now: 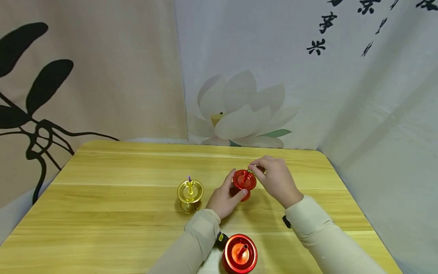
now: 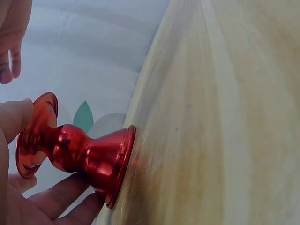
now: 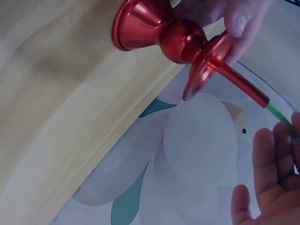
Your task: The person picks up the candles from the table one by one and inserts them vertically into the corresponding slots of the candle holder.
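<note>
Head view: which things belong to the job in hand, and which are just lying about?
In the job:
held red candlestick, gripped by the left hand
green stick poking out of its tube, right hand at the free end

Lying about, it seems (maybe the same set):
gold candlestick with purple tip
nearer red candlestick, not held

Plain cream long sleeves [image 1: 332,236], small black wrist devices [image 1: 286,222], the left one yellow-marked

Yellow wood-grained table [image 1: 102,236]: had rounded far corners.
Beige cloth backdrop [image 1: 130,57]: hung left, bearing 3 black printed leaves [image 1: 48,85].
White cloth backdrop [image 1: 239,38]: hung beside it, showing a pale printed lotus [image 1: 241,121] and black brush characters [image 1: 316,47].
Light: fell softly.
</note>
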Available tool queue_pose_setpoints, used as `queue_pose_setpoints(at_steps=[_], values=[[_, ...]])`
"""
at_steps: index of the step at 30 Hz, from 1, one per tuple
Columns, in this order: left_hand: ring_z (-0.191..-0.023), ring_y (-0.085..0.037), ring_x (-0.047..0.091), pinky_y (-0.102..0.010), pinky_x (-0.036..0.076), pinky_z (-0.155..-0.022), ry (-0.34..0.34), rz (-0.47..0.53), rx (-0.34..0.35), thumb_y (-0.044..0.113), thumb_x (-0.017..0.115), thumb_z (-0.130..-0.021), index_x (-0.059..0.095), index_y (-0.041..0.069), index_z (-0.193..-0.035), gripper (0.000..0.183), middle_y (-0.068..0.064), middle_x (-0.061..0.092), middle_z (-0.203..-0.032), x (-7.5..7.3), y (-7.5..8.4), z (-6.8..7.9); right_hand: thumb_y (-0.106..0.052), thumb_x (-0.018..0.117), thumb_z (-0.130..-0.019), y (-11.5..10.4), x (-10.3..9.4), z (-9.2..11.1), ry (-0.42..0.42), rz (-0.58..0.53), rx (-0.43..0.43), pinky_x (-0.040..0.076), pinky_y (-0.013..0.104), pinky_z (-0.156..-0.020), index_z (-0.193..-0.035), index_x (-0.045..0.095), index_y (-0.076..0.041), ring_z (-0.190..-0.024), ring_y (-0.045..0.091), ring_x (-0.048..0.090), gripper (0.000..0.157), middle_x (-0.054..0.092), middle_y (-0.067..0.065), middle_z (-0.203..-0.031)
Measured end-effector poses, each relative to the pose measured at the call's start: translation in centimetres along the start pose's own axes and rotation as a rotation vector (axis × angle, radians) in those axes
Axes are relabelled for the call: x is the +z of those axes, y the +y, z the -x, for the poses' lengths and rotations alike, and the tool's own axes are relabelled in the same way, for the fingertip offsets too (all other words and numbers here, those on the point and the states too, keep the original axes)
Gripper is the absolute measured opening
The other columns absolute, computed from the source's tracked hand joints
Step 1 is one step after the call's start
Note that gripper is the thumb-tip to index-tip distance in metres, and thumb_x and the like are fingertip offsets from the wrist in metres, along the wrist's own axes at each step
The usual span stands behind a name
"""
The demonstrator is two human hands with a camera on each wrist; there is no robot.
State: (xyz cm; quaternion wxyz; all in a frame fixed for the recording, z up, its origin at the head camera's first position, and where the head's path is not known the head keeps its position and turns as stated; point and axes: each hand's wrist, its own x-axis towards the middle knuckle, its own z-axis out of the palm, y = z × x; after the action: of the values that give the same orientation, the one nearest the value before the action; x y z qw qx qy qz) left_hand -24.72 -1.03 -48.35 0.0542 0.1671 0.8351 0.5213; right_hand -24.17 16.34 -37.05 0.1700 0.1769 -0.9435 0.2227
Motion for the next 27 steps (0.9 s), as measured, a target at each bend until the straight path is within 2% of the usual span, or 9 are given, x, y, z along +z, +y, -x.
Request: queue_pose_setpoints(at_steps=[5, 9, 12, 15, 20, 24, 27], values=[[-0.123, -0.027, 0.061, -0.049, 0.044, -0.108, -0.013, 0.005, -0.029, 0.045, 0.061, -0.098, 0.016, 0.013, -0.162, 0.084, -0.008, 0.065, -0.134, -0.2, 0.0, 0.4, -0.018, 0.073, -0.094, -0.3, 1.1, -0.2, -0.015, 0.025, -0.020, 0.054, 0.025, -0.059, -0.098, 0.079, -0.007, -0.070, 0.012, 0.064, 0.013, 0.073, 0.004, -0.090], [-0.129, -0.028, 0.056, -0.053, 0.039, -0.111, -0.012, 0.053, -0.070, 0.046, 0.061, -0.098, 0.011, 0.010, -0.162, 0.088, -0.008, 0.061, -0.139, -0.2, -0.2, 0.6, -0.028, 0.070, -0.096, -0.3, 1.0, 0.0, -0.050, 0.010, 0.045, 0.055, 0.028, -0.061, -0.112, 0.075, -0.005, -0.071, 0.012, 0.064, 0.029, 0.072, 0.003, -0.092], [-0.136, -0.030, 0.049, -0.057, 0.032, -0.114, 0.003, 0.115, -0.089, 0.045, 0.061, -0.099, 0.010, 0.011, -0.162, 0.088, -0.009, 0.055, -0.145, -0.1, -0.5, 0.8, -0.036, 0.066, -0.098, 0.6, 0.2, 0.8, -0.067, -0.001, 0.112, 0.056, 0.033, -0.064, -0.123, 0.070, -0.004, -0.073, 0.013, 0.063, 0.041, 0.070, 0.001, -0.092], [-0.141, -0.029, 0.043, -0.058, 0.028, -0.116, 0.021, 0.152, -0.105, 0.044, 0.060, -0.100, 0.013, 0.013, -0.162, 0.084, -0.007, 0.050, -0.151, -0.1, -0.6, 1.5, -0.039, 0.064, -0.099, 2.2, -0.8, 2.5, -0.084, 0.012, 0.171, 0.055, 0.037, -0.068, -0.125, 0.069, -0.005, -0.076, 0.014, 0.063, 0.043, 0.069, 0.001, -0.094], [-0.143, -0.031, 0.039, -0.057, 0.027, -0.117, 0.039, 0.150, -0.100, 0.041, 0.056, -0.103, 0.031, 0.012, -0.158, 0.067, -0.004, 0.047, -0.153, -0.7, -0.7, 3.3, -0.031, 0.063, -0.100, 5.3, -2.2, 6.0, -0.138, 0.047, 0.264, 0.054, 0.040, -0.069, -0.124, 0.068, -0.002, -0.079, 0.017, 0.063, 0.038, 0.069, 0.005, -0.100], [-0.140, -0.032, 0.043, -0.057, 0.030, -0.115, 0.030, 0.160, -0.066, 0.038, 0.052, -0.105, 0.043, 0.011, -0.152, 0.054, -0.006, 0.050, -0.151, -1.2, -0.8, 5.3, -0.023, 0.064, -0.099, 7.2, -3.1, 8.9, -0.242, 0.058, 0.343, 0.053, 0.037, -0.064, -0.123, 0.068, 0.001, -0.075, 0.016, 0.062, 0.035, 0.069, 0.010, -0.104], [-0.137, -0.032, 0.047, -0.057, 0.032, -0.114, -0.008, 0.182, -0.026, 0.036, 0.051, -0.106, 0.047, 0.012, -0.149, 0.049, -0.006, 0.052, -0.149, -1.5, -0.8, 7.1, -0.019, 0.065, -0.098, 8.6, -3.8, 10.8, -0.338, 0.108, 0.383, 0.056, 0.043, -0.068, -0.120, 0.069, 0.003, -0.079, 0.022, 0.066, 0.032, 0.070, 0.014, -0.106]])
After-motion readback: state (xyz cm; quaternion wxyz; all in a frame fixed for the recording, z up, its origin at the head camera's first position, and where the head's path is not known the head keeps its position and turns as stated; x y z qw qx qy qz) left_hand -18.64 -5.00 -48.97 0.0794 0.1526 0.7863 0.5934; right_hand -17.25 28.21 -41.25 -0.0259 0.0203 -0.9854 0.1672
